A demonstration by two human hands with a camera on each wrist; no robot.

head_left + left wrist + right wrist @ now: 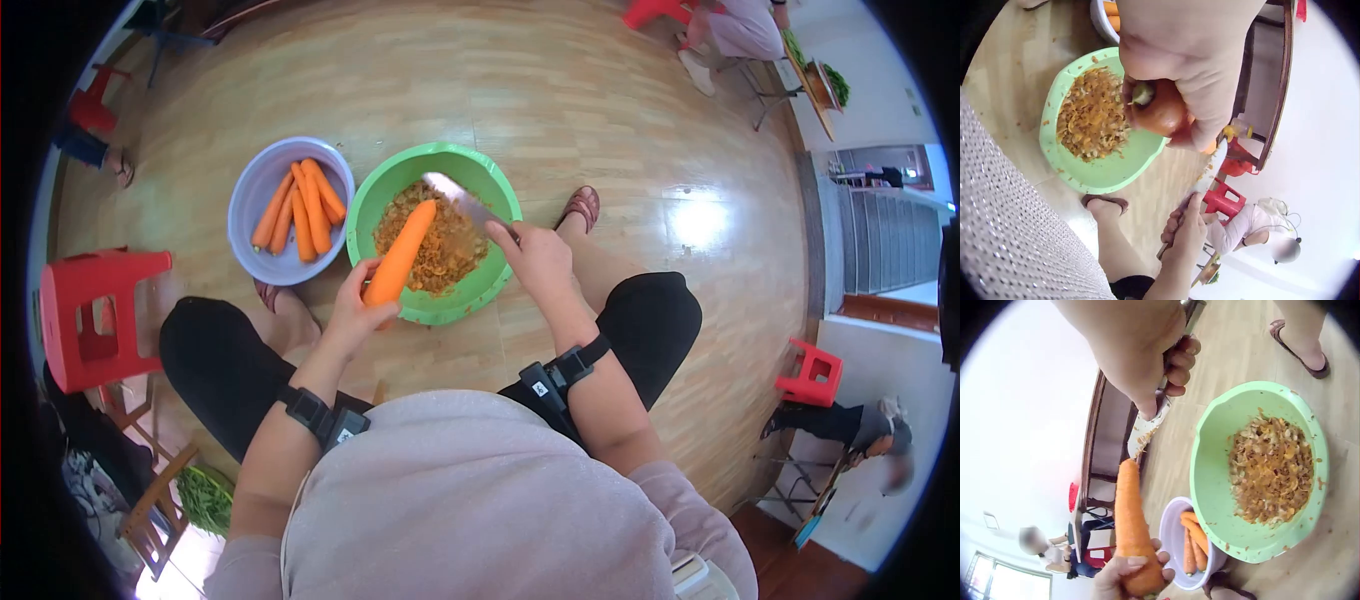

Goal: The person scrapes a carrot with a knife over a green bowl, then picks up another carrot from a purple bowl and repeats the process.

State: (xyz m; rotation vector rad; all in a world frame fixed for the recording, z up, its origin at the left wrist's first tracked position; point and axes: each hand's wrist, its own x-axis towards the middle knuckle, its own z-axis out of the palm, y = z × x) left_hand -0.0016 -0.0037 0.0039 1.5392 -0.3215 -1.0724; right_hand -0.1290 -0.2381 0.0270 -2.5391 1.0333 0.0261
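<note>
My left hand [352,314] holds a large orange carrot [403,258] around its thick stem end, with the narrow tip pointing away and upward over the green basin [507,195]. With my right hand [543,262] I grip a knife by its handle. Orange scraps cling to the broad knife blade [1145,430], which is close to the carrot's tip in the right wrist view. Inside the green basin lies a heap of orange and brownish peelings [1271,469]. Left of it, a lavender basin [237,205] contains several whole carrots [316,208].
Both basins stand on the wood-patterned floor [390,75] between and beyond my knees. A red stool [70,320] is at the left, another red stool [812,374] at the right. Other people sit near the room's edges. Greens [205,498] lie at the lower left.
</note>
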